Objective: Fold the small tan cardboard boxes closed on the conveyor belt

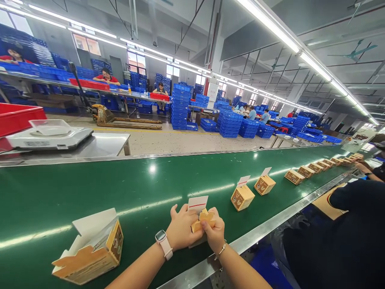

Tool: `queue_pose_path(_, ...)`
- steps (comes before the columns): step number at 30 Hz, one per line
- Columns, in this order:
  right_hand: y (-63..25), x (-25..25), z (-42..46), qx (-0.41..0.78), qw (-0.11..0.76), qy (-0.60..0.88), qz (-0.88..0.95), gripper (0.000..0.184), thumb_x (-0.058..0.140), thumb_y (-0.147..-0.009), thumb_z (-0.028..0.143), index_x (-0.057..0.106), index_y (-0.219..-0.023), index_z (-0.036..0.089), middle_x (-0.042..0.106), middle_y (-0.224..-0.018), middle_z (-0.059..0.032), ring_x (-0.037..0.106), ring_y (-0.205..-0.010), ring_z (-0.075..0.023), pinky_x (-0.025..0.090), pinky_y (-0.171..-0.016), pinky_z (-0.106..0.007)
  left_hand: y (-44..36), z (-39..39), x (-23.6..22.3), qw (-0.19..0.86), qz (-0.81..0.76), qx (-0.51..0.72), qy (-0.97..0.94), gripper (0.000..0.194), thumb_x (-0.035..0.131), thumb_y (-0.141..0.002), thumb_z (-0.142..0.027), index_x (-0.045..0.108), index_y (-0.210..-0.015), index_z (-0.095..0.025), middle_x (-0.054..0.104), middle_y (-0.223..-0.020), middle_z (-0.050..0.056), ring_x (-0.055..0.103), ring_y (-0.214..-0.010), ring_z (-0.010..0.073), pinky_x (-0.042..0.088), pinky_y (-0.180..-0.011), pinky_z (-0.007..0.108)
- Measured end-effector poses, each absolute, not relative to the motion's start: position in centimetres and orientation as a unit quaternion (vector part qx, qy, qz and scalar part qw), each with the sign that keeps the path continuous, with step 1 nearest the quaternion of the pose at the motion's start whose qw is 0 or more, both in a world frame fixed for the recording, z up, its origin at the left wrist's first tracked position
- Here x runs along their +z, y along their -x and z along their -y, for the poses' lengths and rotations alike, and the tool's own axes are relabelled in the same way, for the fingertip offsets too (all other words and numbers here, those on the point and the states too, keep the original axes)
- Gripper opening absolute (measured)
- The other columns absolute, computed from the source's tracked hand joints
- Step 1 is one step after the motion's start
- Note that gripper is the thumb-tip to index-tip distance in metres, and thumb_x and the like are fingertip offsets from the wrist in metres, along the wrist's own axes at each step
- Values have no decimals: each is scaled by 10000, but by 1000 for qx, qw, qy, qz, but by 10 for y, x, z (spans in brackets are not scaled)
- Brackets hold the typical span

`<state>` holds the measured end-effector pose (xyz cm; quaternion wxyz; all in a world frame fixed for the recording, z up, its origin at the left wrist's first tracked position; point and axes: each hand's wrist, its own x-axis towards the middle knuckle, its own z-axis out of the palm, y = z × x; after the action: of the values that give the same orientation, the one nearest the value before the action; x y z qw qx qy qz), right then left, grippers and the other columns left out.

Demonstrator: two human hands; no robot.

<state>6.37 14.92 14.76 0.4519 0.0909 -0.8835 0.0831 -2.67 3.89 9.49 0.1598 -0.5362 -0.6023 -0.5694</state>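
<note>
Lower centre of the head view, on the green belt (144, 188): small carton (207, 217). My right grip (216, 230) pinches its tan flap; left grip (182, 226) half curled over it, hold unclear. Probably light, thin card, creases easily; take side walls, not flap.

Bright light falls from fluorescent tubes (269, 22) above the green conveyor belt (150, 192), laying white streaks and round glare along it. Windows (136, 61) beyond the belt wash out; the black shirt (339, 237) beside it loses detail.
</note>
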Motion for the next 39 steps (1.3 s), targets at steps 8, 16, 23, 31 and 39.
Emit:
queue_pose_path(8,-85,178,-141,-36,339,-235,911,524,431,-929,449,451,-514,131,418,-480,-21,361,-597,-96,337,-600,-233,28,-51,89,174,546,-604,553,170,572,-721,-340,604,-710,-174,639,-814,33,515,-969,263,162,-982,595)
queue_pose_path(16,-97,175,-146,12,397,-93,913,447,555,-847,421,512,-526,113,627,-944,-78,564,-885,-130,454,-749,-251,26,-54,85,197,472,-602,613,242,579,-723,-371,672,-927,-280,665,-1004,24,522,-1032,303,125,-966,640)
queue_pose_path(23,-93,157,-152,283,455,223,814,519,710,-548,448,567,-934,131,545,-1070,-128,537,-943,-184,461,-704,-245,8,-74,73,489,437,-655,375,428,518,-841,-312,459,-1201,-89,601,-1121,138,488,-1124,252,327,-864,368)
queue_pose_path(31,-89,178,-134,413,437,269,752,555,589,-510,250,456,-1034,124,506,-1124,-118,527,-820,-123,487,-689,-232,-5,-77,82,427,478,-642,419,230,498,-840,-220,623,-1033,-225,661,-1077,20,503,-1075,291,228,-877,467)
queue_pose_path(39,-82,176,-159,377,484,241,752,560,505,-553,260,424,-1091,126,529,-1067,-121,586,-906,-160,527,-780,-271,-20,-75,81,436,537,-575,437,494,433,-775,-130,545,-1254,-175,516,-1346,60,383,-1229,329,308,-881,518)
